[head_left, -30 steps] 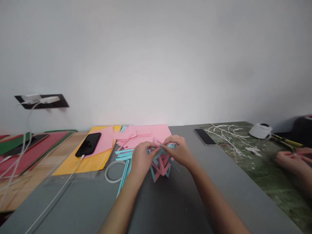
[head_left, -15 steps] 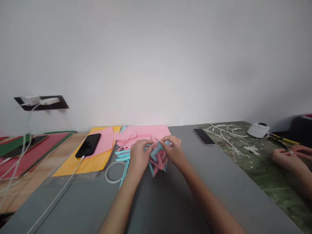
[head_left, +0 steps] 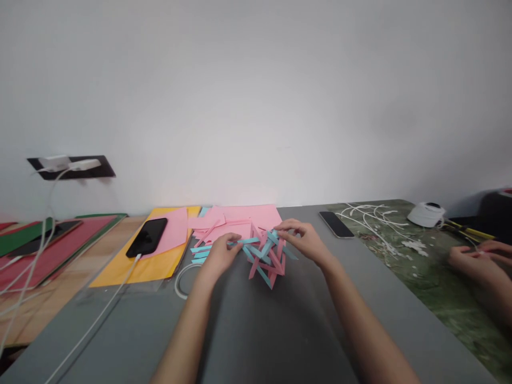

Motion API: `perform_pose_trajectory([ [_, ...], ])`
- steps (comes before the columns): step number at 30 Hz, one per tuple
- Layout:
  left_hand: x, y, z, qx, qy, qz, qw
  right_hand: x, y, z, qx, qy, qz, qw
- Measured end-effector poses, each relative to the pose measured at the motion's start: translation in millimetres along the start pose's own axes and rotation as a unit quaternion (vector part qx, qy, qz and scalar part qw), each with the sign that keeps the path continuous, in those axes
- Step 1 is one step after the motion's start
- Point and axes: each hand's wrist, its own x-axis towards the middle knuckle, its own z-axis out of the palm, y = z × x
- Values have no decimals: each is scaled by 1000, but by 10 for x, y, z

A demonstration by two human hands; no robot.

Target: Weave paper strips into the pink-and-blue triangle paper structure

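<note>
A spiky paper model (head_left: 267, 255) of folded pink and blue strips stands on the grey table in front of me. My left hand (head_left: 224, 253) is at its left side, with thumb and finger pinched on a blue paper strip (head_left: 248, 241) that runs toward the model. At the upper right, my right hand (head_left: 303, 238) pinches a blue part of the paper model, its other fingers curled. Loose blue strips (head_left: 201, 249) lie just beyond my left hand, and a coil of white cable (head_left: 178, 285) is partly behind my left forearm.
Pink paper (head_left: 260, 213) lies against the wall. At left, a black phone (head_left: 147, 237) rests on yellow and pink sheets. Another phone (head_left: 336, 224) is at right, near white cords (head_left: 376, 218) and a white roll-shaped object (head_left: 426, 214). A co-worker's hands (head_left: 476, 258) show far right.
My hands have moved apart, uncovering the top of the model. The model appears turned, and a blue strip now extends from it to my left fingers.
</note>
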Motion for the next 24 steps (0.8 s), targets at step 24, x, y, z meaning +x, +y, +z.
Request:
perform_pose_trajectory([
  [24, 90, -121, -129, -84, 5, 24, 996, 23, 561, -8, 405, -29, 333, 851],
])
